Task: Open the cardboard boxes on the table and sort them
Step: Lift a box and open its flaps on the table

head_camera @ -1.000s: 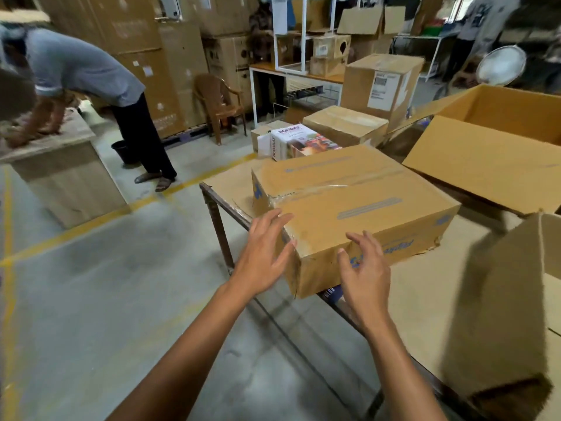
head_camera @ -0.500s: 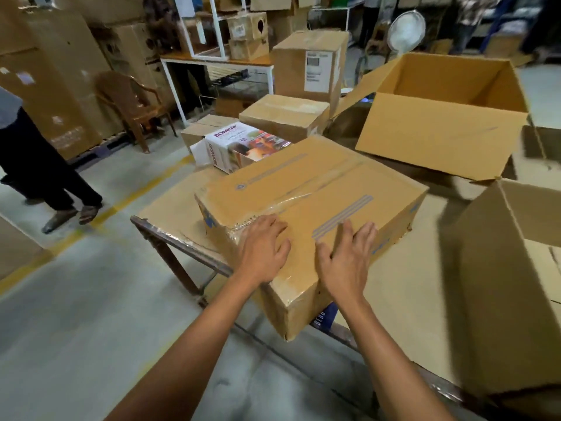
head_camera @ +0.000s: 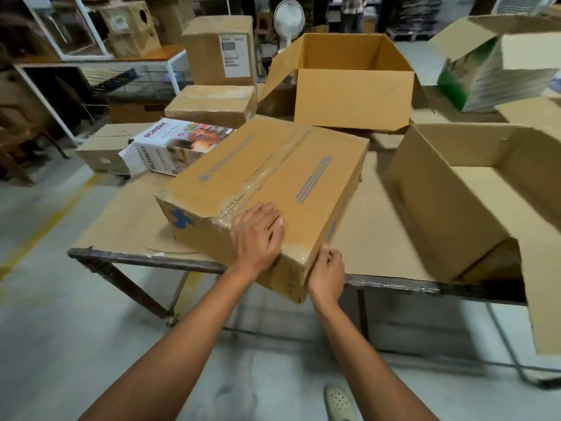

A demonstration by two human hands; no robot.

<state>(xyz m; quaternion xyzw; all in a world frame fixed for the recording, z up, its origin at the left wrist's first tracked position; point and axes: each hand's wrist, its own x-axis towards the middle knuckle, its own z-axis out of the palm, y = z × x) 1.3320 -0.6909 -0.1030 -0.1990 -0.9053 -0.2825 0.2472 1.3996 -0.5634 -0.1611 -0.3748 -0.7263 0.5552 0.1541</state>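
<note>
The taped box is set at the front edge of the table, with its near corner overhanging. The left hand is laid flat on its top beside the tape seam, fingers relaxed. Its near top edge is pinched by the curled fingers of the right hand.

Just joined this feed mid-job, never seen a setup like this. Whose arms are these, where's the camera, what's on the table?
No machine here: a person works with bare hands, and the one picture comes from a camera on their head, looking forward and down. The left hand rests on a sealed box, taped shut, which overhangs the near edge of the table. The right hand has its grip at that box's near corner, seemingly pinching the tape. Behind stands an open box; a second open box is at the right. A white printed carton and a smaller closed box sit at the back left.
</note>
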